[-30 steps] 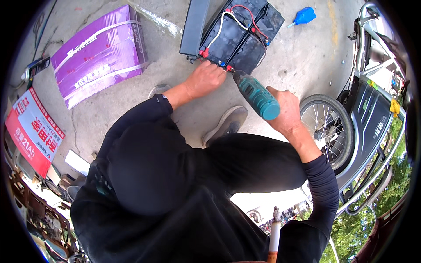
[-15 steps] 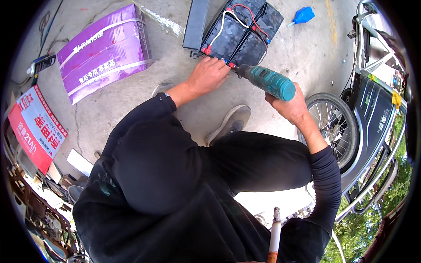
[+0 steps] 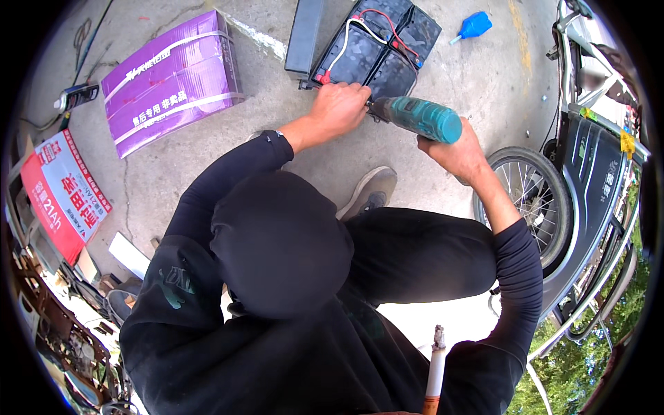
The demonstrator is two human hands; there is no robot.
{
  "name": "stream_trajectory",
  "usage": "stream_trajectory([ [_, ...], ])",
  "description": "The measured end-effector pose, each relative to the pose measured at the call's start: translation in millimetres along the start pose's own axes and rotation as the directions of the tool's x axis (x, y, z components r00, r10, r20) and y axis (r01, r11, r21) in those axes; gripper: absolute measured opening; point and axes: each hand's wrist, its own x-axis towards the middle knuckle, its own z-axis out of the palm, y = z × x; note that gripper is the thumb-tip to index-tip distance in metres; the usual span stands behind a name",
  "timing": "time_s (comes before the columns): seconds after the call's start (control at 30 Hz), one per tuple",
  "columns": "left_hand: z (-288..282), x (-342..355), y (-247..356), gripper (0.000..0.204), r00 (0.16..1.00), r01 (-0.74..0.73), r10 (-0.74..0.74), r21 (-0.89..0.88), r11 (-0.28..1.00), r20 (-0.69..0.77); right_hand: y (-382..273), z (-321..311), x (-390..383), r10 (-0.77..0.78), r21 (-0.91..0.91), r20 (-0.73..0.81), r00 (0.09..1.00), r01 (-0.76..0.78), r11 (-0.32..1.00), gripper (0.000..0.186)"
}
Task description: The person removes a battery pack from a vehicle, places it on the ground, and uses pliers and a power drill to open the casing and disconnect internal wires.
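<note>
Several black batteries (image 3: 384, 62), joined by red and white wires, lie on the concrete at the top centre. My left hand (image 3: 335, 111) is closed at their near edge by the terminals; what its curled fingers hold is hidden. My right hand (image 3: 453, 152) grips a teal cordless power tool (image 3: 422, 119), lying nearly sideways with its nose at the battery edge beside my left fingertips; the tip is hidden. A long dark plastic piece (image 3: 302, 38) lies against the batteries' left side. A lit cigarette (image 3: 434, 377) juts into the bottom of the view.
A strapped purple box (image 3: 169, 72) lies at the upper left, near a spray can (image 3: 77, 97) and a red-and-white cardboard sheet (image 3: 59, 187). A blue squeeze bottle (image 3: 474, 24) lies top right. A wheeled vehicle (image 3: 588, 180) stands at the right. My shoe (image 3: 366, 190) is below the batteries.
My right hand and the power tool have moved upward, with the tool turning more level. My left hand has moved slightly up and right. My knee in black cloth has shifted.
</note>
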Motion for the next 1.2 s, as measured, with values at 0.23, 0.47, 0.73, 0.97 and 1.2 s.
stream_trajectory([
  [0.23, 6.4, 4.2, 0.8, 0.016, 0.999, -0.028, 0.027, 0.039, 0.999, 0.028, 5.7, 1.4, -3.4, -0.074, -0.096, -0.017, 0.997, 0.073, 0.993, 0.02],
  [0.47, 2.4, 1.8, -2.3, 0.016, 0.999, -0.049, 0.049, -0.039, 0.998, -0.006, -3.0, -9.2, -25.5, -0.239, -0.203, -0.014, 0.971, 0.231, 0.951, 0.023],
  [0.73, -9.1, -26.7, -1.1, 0.015, 0.981, -0.179, 0.181, -0.034, 0.983, 0.073, -3.6, -11.0, -42.2, -0.291, -0.201, 0.094, 0.952, 0.304, 0.931, 0.025],
  [0.97, 7.5, -40.1, -11.4, 0.007, 0.977, -0.192, 0.186, 0.044, 0.98, 0.107, -24.1, 20.3, -32.3, -0.032, 0.106, 0.097, 0.995, 0.022, 0.994, 0.023],
  [1.2, 6.4, -36.6, -10.1, 0.009, 0.95, -0.25, 0.205, 0.177, 0.952, 0.235, -36.5, 14.3, -30.9, -0.415, -0.362, 0.145, 0.898, 0.439, 0.823, 0.022],
])
